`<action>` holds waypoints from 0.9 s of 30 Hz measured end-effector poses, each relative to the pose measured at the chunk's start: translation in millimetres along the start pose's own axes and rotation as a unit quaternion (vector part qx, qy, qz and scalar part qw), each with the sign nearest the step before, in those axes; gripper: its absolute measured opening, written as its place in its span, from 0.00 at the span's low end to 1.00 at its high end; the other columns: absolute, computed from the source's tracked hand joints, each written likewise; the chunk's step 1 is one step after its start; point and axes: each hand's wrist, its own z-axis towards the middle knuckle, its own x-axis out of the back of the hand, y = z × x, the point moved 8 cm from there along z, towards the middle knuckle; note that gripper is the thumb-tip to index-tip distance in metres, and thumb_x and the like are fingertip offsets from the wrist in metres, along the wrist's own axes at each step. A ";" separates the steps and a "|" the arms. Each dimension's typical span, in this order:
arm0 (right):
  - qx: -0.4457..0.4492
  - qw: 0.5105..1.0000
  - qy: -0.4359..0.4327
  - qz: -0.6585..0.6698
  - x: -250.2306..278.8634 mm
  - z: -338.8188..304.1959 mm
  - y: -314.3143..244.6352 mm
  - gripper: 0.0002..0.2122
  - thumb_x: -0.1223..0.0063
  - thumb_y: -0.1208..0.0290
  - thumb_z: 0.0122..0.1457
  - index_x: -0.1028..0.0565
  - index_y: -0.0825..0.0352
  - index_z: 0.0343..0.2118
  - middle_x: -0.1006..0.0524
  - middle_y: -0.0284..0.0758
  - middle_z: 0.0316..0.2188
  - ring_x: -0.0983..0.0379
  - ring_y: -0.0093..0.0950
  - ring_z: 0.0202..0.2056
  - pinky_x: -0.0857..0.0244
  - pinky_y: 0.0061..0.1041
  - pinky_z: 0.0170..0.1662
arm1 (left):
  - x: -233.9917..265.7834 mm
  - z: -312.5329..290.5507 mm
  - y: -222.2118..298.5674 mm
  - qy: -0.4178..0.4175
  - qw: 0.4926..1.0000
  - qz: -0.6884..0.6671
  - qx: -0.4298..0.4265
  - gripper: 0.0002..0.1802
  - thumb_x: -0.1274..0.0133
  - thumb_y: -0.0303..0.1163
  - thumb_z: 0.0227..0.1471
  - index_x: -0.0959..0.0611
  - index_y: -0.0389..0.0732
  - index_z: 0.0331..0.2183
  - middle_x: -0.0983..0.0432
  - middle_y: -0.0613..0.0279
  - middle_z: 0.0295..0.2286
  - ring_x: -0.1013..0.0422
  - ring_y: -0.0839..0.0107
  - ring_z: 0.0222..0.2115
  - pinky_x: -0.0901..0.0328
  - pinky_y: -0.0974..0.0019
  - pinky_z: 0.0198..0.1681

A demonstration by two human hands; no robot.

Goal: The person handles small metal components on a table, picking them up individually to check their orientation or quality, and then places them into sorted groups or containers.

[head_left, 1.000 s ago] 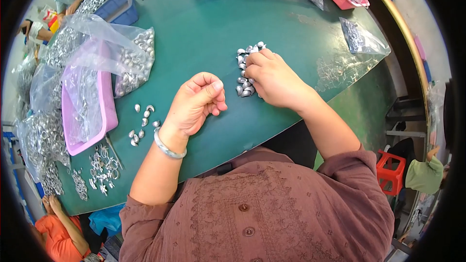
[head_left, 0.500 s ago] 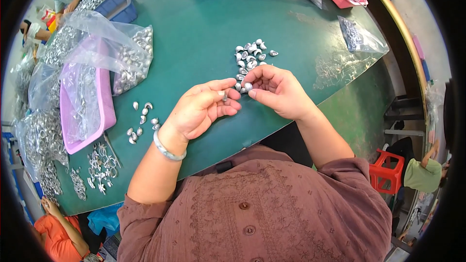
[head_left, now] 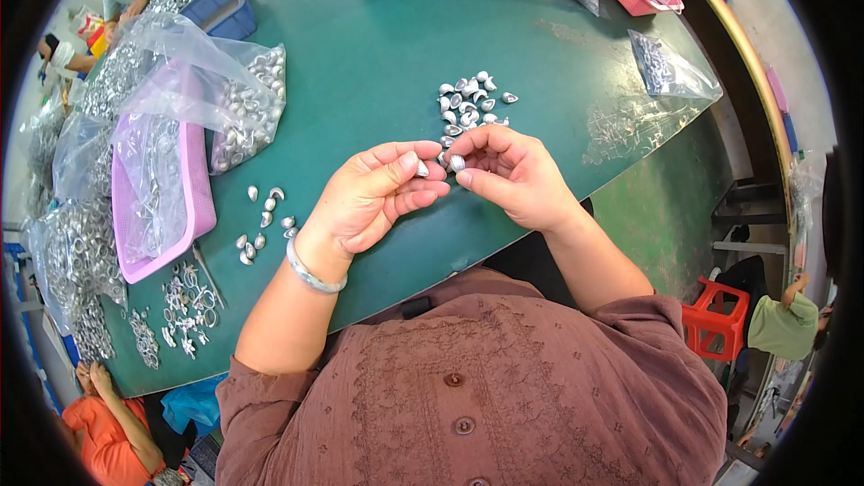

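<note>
One silver piece [head_left: 422, 168] is pinched in the left hand [head_left: 373, 193]; the right hand [head_left: 522, 182], back from the loose pile [head_left: 455, 100], pinches a ribbed piece [head_left: 457, 163], leaving both occupied.

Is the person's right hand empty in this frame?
No, the right hand pinches a ribbed silver piece close to the left hand.

Left hand [head_left: 369, 198] over table [head_left: 378, 72]: thumb pinched to fingers. Right hand [head_left: 522, 178] over table: fingers curled, thumb pinching.
</note>
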 end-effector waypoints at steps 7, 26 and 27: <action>0.042 0.999 0.006 -0.016 -2.0 0.3 -6.3 0.09 0.49 0.78 0.49 0.29 0.70 0.34 0.28 0.28 0.28 0.34 0.15 0.30 0.38 0.15 0.33 | -3.8 0.0 -1.3 -0.035 0.999 -0.036 0.005 0.16 0.55 0.30 0.52 0.28 0.30 0.41 0.26 0.52 0.30 0.26 0.64 0.30 0.29 0.71 0.33; 0.132 0.984 0.028 -0.116 -10.1 -4.5 -27.9 0.08 0.46 0.79 0.45 0.29 0.69 0.31 0.30 0.30 0.26 0.34 0.19 0.28 0.39 0.18 0.32 | -6.3 -1.2 -3.3 -0.052 0.999 -0.003 -0.005 0.18 0.54 0.39 0.52 0.26 0.32 0.38 0.27 0.62 0.22 0.29 0.75 0.20 0.33 0.78 0.22; 0.132 0.984 0.028 -0.115 -10.8 -4.7 -27.8 0.08 0.46 0.79 0.45 0.29 0.69 0.31 0.30 0.30 0.26 0.34 0.19 0.28 0.39 0.18 0.32 | -6.5 -1.2 -3.4 -0.051 0.999 -0.003 -0.006 0.18 0.54 0.39 0.52 0.26 0.32 0.38 0.27 0.62 0.22 0.29 0.75 0.20 0.33 0.78 0.22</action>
